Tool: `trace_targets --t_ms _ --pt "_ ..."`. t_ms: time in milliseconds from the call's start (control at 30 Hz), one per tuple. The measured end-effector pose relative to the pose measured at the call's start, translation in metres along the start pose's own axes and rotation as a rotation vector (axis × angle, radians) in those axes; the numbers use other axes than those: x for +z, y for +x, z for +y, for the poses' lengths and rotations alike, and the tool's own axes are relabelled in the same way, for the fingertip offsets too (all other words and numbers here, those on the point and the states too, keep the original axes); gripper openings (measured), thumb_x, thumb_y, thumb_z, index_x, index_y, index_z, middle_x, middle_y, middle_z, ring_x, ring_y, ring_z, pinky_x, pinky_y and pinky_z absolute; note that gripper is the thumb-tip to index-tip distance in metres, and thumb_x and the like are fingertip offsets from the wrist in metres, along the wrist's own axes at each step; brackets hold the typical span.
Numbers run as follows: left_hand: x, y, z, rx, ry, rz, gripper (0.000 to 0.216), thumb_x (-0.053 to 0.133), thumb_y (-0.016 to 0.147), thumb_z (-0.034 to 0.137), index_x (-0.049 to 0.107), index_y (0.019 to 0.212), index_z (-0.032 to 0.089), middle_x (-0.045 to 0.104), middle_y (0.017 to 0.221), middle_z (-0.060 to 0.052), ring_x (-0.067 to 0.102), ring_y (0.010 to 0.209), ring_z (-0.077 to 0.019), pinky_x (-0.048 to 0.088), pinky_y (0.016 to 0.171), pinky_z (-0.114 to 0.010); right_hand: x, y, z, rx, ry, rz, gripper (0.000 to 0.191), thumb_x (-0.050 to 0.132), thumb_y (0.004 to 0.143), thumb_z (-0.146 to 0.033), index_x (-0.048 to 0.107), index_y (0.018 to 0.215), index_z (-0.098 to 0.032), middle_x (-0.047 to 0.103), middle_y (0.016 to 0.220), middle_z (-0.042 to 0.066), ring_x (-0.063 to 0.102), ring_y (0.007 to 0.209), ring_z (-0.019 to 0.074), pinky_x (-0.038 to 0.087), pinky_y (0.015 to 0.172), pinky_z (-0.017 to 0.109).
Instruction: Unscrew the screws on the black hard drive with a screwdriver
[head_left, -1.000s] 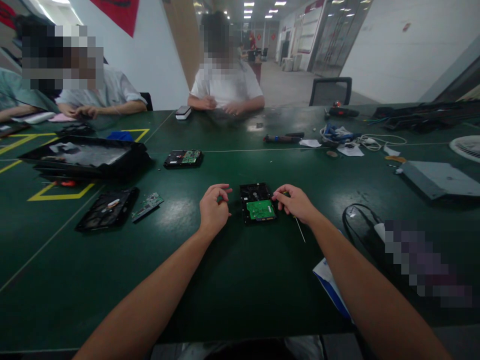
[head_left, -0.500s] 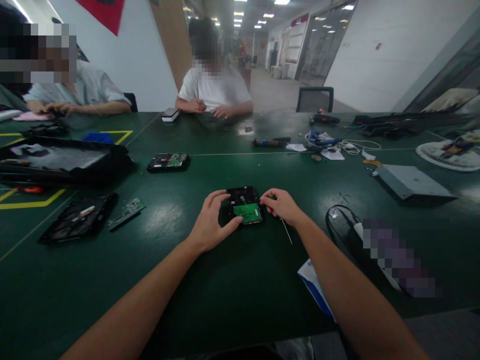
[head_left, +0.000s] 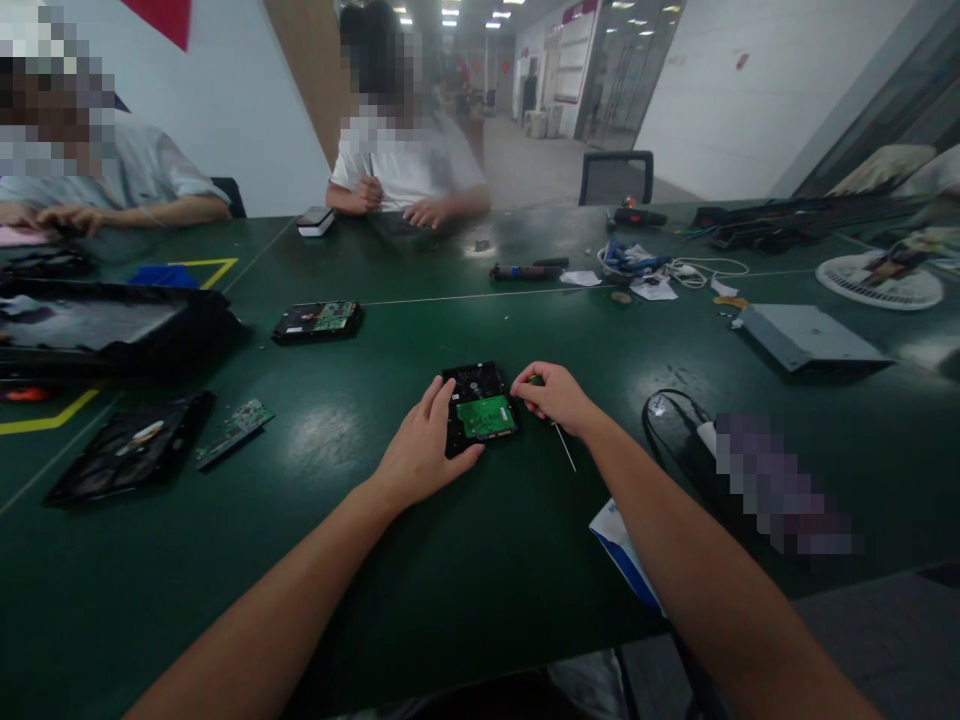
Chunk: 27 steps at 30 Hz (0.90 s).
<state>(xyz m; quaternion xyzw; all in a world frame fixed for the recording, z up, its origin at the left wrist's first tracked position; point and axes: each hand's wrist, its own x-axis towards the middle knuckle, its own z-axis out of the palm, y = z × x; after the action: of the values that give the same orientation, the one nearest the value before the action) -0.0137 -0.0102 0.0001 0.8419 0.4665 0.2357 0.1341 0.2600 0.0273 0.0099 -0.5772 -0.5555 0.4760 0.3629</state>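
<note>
A black hard disk drive (head_left: pixel 469 383) lies circuit side up on the green table, with a green circuit board (head_left: pixel 487 418) on its near half. My left hand (head_left: pixel 420 440) rests at the drive's left edge, fingers spread and thumb extended along the near side, touching it but not wrapped round it. Just off the drive's right edge, my right hand (head_left: pixel 555 395) is closed around a screwdriver (head_left: pixel 564 445). Its thin metal shaft points down and to the right, away from the drive; the handle is mostly hidden in my fingers.
Another hard drive (head_left: pixel 316 321) lies farther left, near a loose circuit board (head_left: pixel 236 433) and a black plastic cover (head_left: pixel 135 447). A grey metal box (head_left: pixel 814 338) and a white-and-blue packet (head_left: pixel 626 555) are on the right. Two people sit across the table.
My left thumb has come off the green board to the drive's near side. My right hand still holds the screwdriver. The whole view has shifted, so table items appear farther left.
</note>
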Motion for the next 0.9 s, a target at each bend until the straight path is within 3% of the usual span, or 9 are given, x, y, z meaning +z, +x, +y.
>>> trace_targets --t_ms 200,533,767,900 --pt "0.001 0.003 0.002 0.030 -0.004 -0.016 0.094 0.071 0.093 0.047 0.023 0.169 0.020 0.034 0.173 -0.023 0.042 0.158 -0.0422 0.042 0.127 -0.059 0.000 0.001 0.002 -0.017 0.017 -0.006 0.016 0.076 0.087 -0.029 0.066 0.097 -0.021 0.062 0.061 -0.004 0.048 0.045 0.0091 0.032 0.042 0.023" --pt "0.007 0.010 0.005 0.039 -0.039 -0.016 0.089 0.070 0.094 0.046 0.027 0.169 0.025 0.027 0.177 -0.020 0.041 0.158 -0.0443 0.043 0.125 -0.061 0.001 0.003 0.000 -0.005 0.047 0.012 0.016 0.074 0.088 -0.029 0.072 0.103 -0.021 0.058 0.058 -0.004 0.047 0.045 0.0097 0.034 0.043 0.024" --pt "0.010 0.020 -0.005 0.057 -0.003 -0.052 0.078 0.064 0.099 0.054 0.036 0.165 0.024 0.032 0.176 -0.019 0.041 0.158 -0.0419 0.040 0.125 -0.064 -0.001 0.008 0.009 -0.024 0.067 0.052 0.021 0.076 0.090 -0.037 0.071 0.104 -0.021 0.060 0.063 -0.004 0.049 0.049 0.0094 0.036 0.044 0.022" --pt "0.007 0.022 -0.006 0.070 0.016 -0.086 0.085 0.064 0.097 0.064 0.036 0.165 0.022 0.033 0.175 -0.020 0.036 0.161 -0.0421 0.036 0.128 -0.064 -0.002 0.008 0.009 -0.028 0.080 0.039 0.024 0.077 0.089 -0.039 0.071 0.103 -0.021 0.060 0.063 -0.004 0.049 0.049 0.0092 0.036 0.044 0.021"
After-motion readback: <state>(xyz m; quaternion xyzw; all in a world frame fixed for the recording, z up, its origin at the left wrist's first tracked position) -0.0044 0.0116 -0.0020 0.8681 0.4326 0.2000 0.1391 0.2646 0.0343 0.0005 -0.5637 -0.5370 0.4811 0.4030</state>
